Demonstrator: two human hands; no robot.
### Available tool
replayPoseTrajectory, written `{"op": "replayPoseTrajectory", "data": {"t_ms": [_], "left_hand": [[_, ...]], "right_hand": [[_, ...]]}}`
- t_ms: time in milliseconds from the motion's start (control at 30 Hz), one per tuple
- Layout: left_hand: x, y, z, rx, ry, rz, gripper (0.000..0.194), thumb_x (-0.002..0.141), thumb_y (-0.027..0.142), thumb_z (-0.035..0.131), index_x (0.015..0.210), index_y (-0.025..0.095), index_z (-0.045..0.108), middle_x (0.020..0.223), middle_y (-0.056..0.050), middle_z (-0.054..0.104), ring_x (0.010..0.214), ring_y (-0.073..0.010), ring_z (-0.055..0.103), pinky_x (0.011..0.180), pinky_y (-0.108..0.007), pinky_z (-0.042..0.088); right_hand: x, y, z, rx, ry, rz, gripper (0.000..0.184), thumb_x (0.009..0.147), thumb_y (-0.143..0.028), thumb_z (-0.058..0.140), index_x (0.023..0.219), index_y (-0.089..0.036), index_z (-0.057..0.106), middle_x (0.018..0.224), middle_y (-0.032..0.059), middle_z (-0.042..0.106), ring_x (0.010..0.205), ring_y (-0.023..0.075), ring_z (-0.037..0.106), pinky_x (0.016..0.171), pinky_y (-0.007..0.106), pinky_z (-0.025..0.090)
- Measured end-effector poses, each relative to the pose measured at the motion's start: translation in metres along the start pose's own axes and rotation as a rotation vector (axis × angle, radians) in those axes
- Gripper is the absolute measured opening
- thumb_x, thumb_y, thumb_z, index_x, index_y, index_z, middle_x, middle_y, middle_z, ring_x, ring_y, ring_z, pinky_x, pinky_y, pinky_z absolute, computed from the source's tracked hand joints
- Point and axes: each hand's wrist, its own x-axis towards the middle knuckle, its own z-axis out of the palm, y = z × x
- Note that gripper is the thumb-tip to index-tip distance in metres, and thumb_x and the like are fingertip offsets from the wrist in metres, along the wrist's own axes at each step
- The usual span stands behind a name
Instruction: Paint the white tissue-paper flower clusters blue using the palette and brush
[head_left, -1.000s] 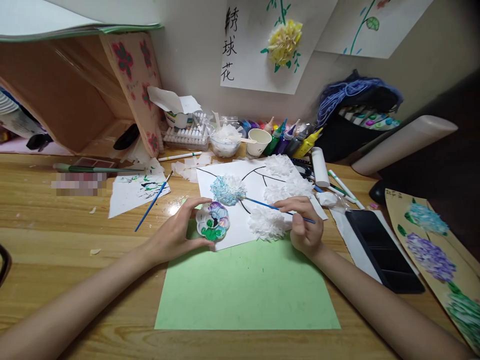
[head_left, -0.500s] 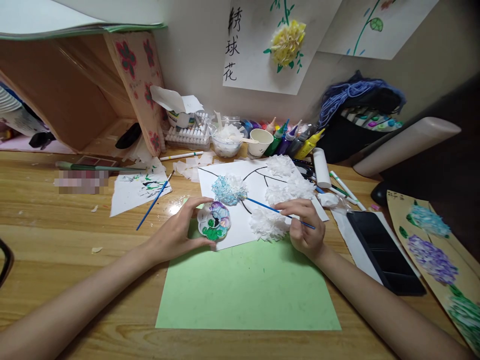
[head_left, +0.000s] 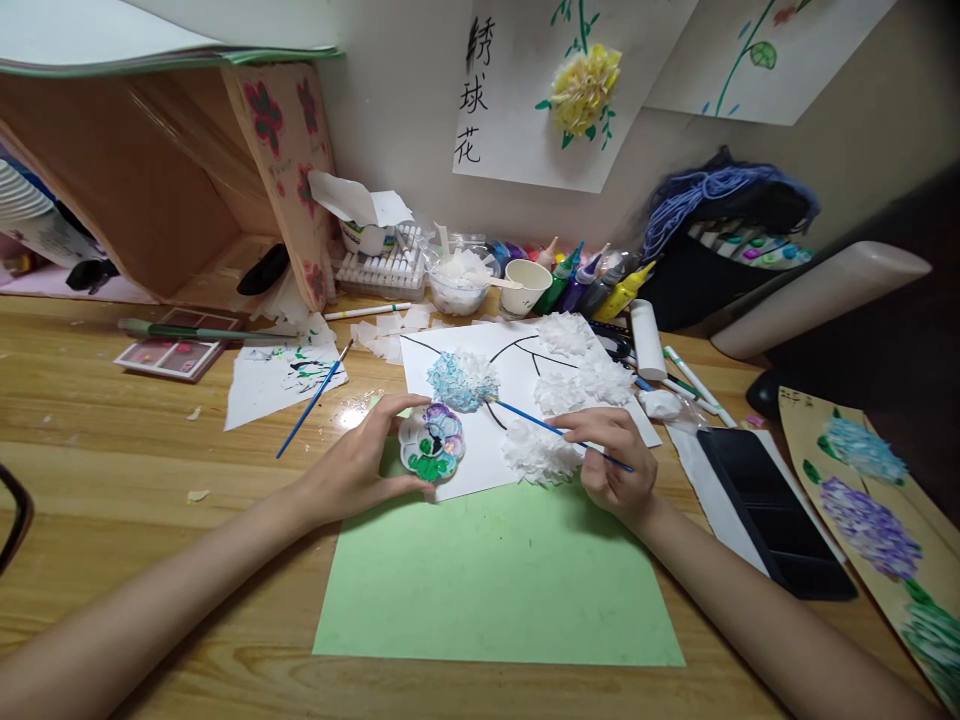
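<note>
My left hand curls around a small flower-shaped paint palette with green, purple and blue paint, held at the edge of a white sheet. My right hand pinches a thin blue paintbrush; its tip touches a blue-painted tissue flower glued on the sheet. Three white tissue flowers lie on the same sheet, one right beside my right hand. A green paper sheet lies under both wrists.
A second blue brush and a paint-smeared scrap lie to the left. Paint bottles, a paper cup, a bowl of tissue and a marker box line the wall. A black tray and painted flower card sit right.
Brush tip stays on the blue flower and both hands hold their grips. The view has drifted slightly, so everything sits a little further right in frame.
</note>
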Motion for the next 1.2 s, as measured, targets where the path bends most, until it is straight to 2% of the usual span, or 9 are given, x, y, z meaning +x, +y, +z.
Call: {"op": "replayPoseTrajectory", "data": {"t_ms": [167, 300, 567, 667, 800, 867, 933, 1033, 1200], "left_hand": [[0.001, 0.001, -0.001, -0.003, 0.004, -0.004, 0.087, 0.069, 0.042, 0.083, 0.139, 0.029, 0.033, 0.137, -0.013, 0.052, 0.114, -0.0281, 0.064, 0.091, -0.044, 0.058], [0.001, 0.001, -0.001, 0.014, 0.006, -0.001, 0.087, 0.069, 0.043, 0.083, 0.138, 0.029, 0.033, 0.137, -0.013, 0.053, 0.117, -0.0295, 0.063, 0.091, -0.045, 0.058], [0.0, 0.0, -0.001, -0.018, 0.003, -0.008, 0.087, 0.069, 0.043, 0.083, 0.139, 0.029, 0.032, 0.139, -0.013, 0.052, 0.112, -0.0268, 0.066, 0.09, -0.043, 0.058], [0.0, -0.001, 0.0, -0.018, 0.012, 0.003, 0.088, 0.069, 0.041, 0.084, 0.139, 0.03, 0.033, 0.139, -0.012, 0.053, 0.115, -0.0279, 0.065, 0.092, -0.044, 0.057], [0.0, -0.002, 0.0, -0.003, 0.017, 0.01, 0.088, 0.069, 0.04, 0.084, 0.14, 0.03, 0.033, 0.139, -0.013, 0.053, 0.113, -0.028, 0.065, 0.09, -0.043, 0.059], [0.0, -0.002, 0.001, 0.015, 0.032, 0.024, 0.088, 0.07, 0.04, 0.083, 0.141, 0.03, 0.032, 0.138, -0.013, 0.053, 0.118, -0.0293, 0.062, 0.094, -0.045, 0.057], [0.0, -0.002, 0.001, 0.03, 0.044, 0.038, 0.089, 0.07, 0.04, 0.083, 0.142, 0.031, 0.03, 0.139, -0.013, 0.053, 0.124, -0.0301, 0.058, 0.098, -0.047, 0.056], [-0.001, -0.002, 0.0, 0.028, 0.045, 0.049, 0.089, 0.073, 0.041, 0.081, 0.143, 0.032, 0.028, 0.141, -0.013, 0.05, 0.127, -0.0297, 0.055, 0.1, -0.047, 0.055], [0.0, -0.002, 0.001, 0.001, 0.062, 0.054, 0.086, 0.074, 0.04, 0.08, 0.143, 0.032, 0.028, 0.141, -0.013, 0.05, 0.128, -0.0294, 0.054, 0.1, -0.047, 0.056]], "right_hand": [[-0.001, 0.0, -0.002, 0.004, 0.036, 0.007, 0.025, 0.086, -0.015, 0.046, 0.104, -0.027, 0.059, 0.087, 0.0029, 0.077, 0.078, 0.0216, 0.068, 0.064, 0.037, 0.053], [-0.003, 0.0, 0.0, 0.009, -0.002, -0.001, 0.024, 0.086, -0.015, 0.047, 0.104, -0.026, 0.059, 0.088, 0.0033, 0.077, 0.079, 0.0216, 0.068, 0.065, 0.037, 0.053], [-0.001, 0.0, -0.002, 0.014, -0.013, -0.005, 0.023, 0.088, -0.016, 0.045, 0.103, -0.026, 0.06, 0.087, 0.0034, 0.077, 0.078, 0.0213, 0.069, 0.065, 0.037, 0.053], [-0.005, 0.0, -0.003, 0.032, 0.037, 0.0, 0.021, 0.09, -0.02, 0.045, 0.103, -0.027, 0.06, 0.087, 0.0034, 0.078, 0.078, 0.0215, 0.069, 0.063, 0.036, 0.053], [-0.011, -0.008, 0.004, 0.176, 0.125, 0.143, 0.019, 0.092, -0.024, 0.042, 0.093, -0.026, 0.061, 0.083, 0.0032, 0.076, 0.074, 0.0222, 0.067, 0.063, 0.038, 0.051], [-0.012, -0.014, 0.009, 0.301, 0.168, 0.256, 0.022, 0.093, -0.026, 0.04, 0.087, -0.025, 0.061, 0.078, 0.0037, 0.075, 0.07, 0.0225, 0.066, 0.063, 0.04, 0.05], [-0.012, -0.019, 0.012, 0.387, 0.173, 0.31, 0.024, 0.093, -0.026, 0.04, 0.084, -0.023, 0.062, 0.076, 0.0041, 0.074, 0.069, 0.0221, 0.064, 0.063, 0.039, 0.05], [-0.013, -0.022, 0.014, 0.394, 0.108, 0.272, 0.023, 0.093, -0.022, 0.041, 0.089, -0.023, 0.064, 0.081, 0.0042, 0.075, 0.073, 0.0215, 0.065, 0.064, 0.037, 0.05], [-0.009, -0.023, 0.009, 0.267, -0.012, 0.12, 0.024, 0.094, -0.021, 0.041, 0.099, -0.024, 0.064, 0.089, 0.0058, 0.077, 0.076, 0.0213, 0.067, 0.062, 0.036, 0.052]]}}
